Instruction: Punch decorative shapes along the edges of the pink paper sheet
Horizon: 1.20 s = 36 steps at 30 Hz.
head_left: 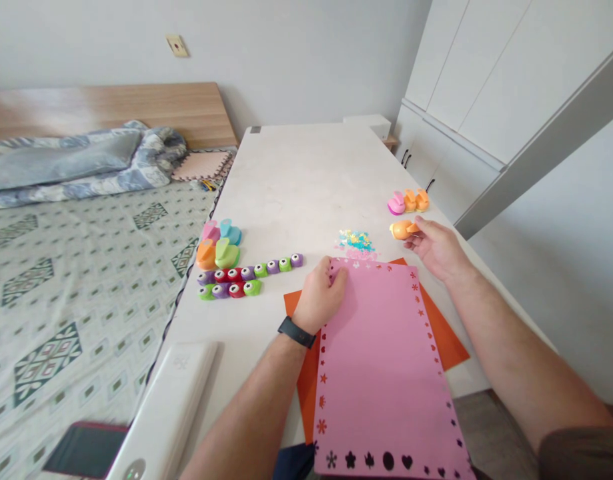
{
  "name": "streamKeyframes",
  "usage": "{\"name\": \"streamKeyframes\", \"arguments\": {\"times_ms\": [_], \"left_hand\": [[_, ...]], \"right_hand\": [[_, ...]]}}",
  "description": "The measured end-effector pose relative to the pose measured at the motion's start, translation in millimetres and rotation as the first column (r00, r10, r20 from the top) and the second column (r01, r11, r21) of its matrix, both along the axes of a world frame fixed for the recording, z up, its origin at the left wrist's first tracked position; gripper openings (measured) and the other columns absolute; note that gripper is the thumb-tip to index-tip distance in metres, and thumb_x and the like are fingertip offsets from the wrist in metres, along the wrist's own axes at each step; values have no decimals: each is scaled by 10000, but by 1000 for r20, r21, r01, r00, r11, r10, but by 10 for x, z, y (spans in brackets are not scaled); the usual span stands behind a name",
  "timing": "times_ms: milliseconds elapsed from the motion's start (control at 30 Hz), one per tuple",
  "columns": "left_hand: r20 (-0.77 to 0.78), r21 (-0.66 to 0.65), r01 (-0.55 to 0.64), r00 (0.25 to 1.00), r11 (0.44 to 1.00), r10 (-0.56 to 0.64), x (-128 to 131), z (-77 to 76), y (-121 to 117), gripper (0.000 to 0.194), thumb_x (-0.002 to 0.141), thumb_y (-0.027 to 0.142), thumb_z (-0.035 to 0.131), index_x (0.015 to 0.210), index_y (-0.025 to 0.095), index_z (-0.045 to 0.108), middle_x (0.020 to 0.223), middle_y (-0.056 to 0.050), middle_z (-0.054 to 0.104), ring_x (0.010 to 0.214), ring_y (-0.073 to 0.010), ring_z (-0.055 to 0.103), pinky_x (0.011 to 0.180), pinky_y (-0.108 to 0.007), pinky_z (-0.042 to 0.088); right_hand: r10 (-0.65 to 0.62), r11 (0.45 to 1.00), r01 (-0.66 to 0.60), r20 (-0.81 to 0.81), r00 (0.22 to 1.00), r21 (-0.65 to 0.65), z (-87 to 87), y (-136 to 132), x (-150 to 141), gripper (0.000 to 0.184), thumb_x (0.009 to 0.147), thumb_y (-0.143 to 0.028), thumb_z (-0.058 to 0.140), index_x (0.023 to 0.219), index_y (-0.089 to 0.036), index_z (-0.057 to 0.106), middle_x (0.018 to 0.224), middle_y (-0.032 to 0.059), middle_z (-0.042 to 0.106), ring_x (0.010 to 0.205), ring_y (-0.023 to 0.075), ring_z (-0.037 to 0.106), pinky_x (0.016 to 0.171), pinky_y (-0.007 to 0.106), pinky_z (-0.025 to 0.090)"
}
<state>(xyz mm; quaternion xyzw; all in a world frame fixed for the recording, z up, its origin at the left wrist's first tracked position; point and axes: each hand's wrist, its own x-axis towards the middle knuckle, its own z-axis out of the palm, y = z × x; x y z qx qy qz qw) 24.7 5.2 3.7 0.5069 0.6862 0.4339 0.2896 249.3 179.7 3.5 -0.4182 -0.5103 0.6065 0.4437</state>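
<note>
My left hand (pixel 320 293), a black band on its wrist, pinches the top left corner of a pink paper sheet (pixel 386 373) with shapes punched along its edges. That sheet lies on an orange sheet (pixel 439 330) on the white table (pixel 296 180). My right hand (pixel 436 247) grips an orange paper punch (pixel 402 229) at the table's right side. Just beyond the pink sheet lies a small pile of coloured punched bits (pixel 357 243).
Three more punches, pink and orange (pixel 409 201), sit beyond my right hand. At left are larger punches (pixel 220 244) and two rows of small ones (pixel 246 275). A white device (pixel 171 413) and a dark phone (pixel 86 448) lie near left. A bed (pixel 76 253) adjoins the table.
</note>
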Motion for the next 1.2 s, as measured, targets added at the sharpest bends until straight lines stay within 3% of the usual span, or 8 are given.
{"name": "streamKeyframes", "arguments": {"times_ms": [267,467,633,767,967,1200], "left_hand": [[-35,-13,-1,999,1000,0,-21,36,-13,251,925,337,543,745,214,417,626,54,430,588,-120,398,584,-281,241],[-45,-95,56,997,994,-60,-46,39,-41,152,854,280,562,740,203,497,636,47,507,594,-119,462,568,-268,293],[-32,-97,112,993,989,-116,-32,79,-44,153,848,280,545,734,204,477,620,56,474,578,-108,439,548,-262,293],[-71,-114,126,988,986,-134,-22,114,-42,153,845,287,543,737,200,478,617,59,458,582,-104,426,551,-264,282],[-109,-140,115,985,983,-131,-19,94,-42,138,845,285,530,748,199,482,627,59,469,594,-104,433,561,-268,289],[-126,-156,113,983,981,-133,-1,88,-29,147,847,286,530,743,201,472,615,62,456,591,-103,423,567,-269,284]], "right_hand": [[-8,999,6,-74,997,-33,4,-33,-22,279,801,-464,817,813,-239,653,947,45,766,837,214,704,725,366,525],[4,1000,-4,-34,999,-10,-16,-48,-14,307,800,-491,821,817,-239,647,965,42,768,840,210,706,743,370,534],[22,1000,-22,1,1000,18,-20,-59,-6,310,815,-501,805,830,-235,647,932,42,757,828,207,703,745,362,545],[158,987,-157,24,987,-28,22,-104,19,306,838,-498,785,830,-230,638,912,41,754,827,216,707,739,375,570],[385,917,-373,70,920,-140,34,-228,-6,304,875,-491,748,806,-224,618,826,20,709,786,218,689,705,400,604],[280,958,-283,-52,959,-50,-123,-262,-263,315,871,-519,747,846,-240,602,882,-8,694,883,196,697,847,395,589]]}}
